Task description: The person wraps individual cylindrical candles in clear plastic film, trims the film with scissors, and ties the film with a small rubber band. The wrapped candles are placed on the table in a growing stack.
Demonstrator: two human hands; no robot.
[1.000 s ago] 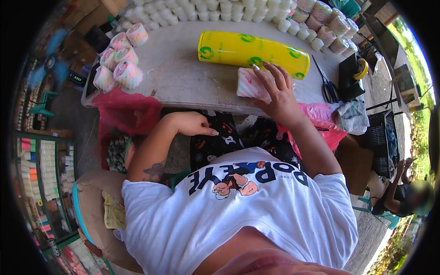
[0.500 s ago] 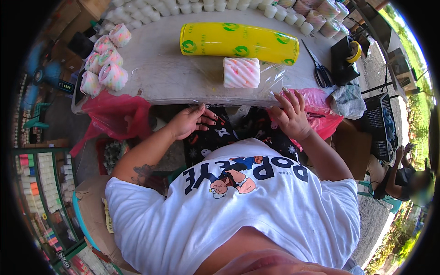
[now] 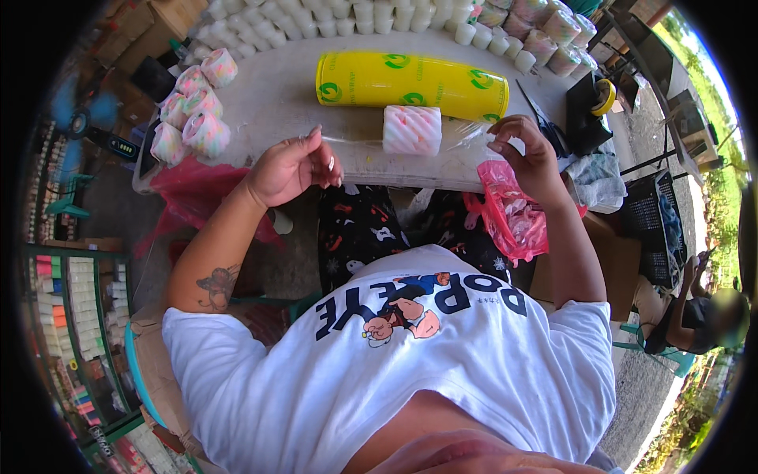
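White-pink ridged cylindrical bundle (image 3: pixel 411 131) sits just nearside of yellow cylindrical plastic-wrap roll (image 3: pixel 410 81). Left hand (image 3: pixel 290 167), roll's near-left, right hand (image 3: pixel 530 154), near-right: fingertips pinched on thin clear film (image 3: pixel 467 140), seemingly for tension.

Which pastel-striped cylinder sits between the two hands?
The lone pink-and-white, pastel-striped cylinder at the yellow roll's near side, between left hand and right hand; the others cluster at the left and far right of the grey table.

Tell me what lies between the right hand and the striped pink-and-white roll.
In the head view, shiny clear film runs from the striped roll toward the right hand, with grey tabletop beneath.
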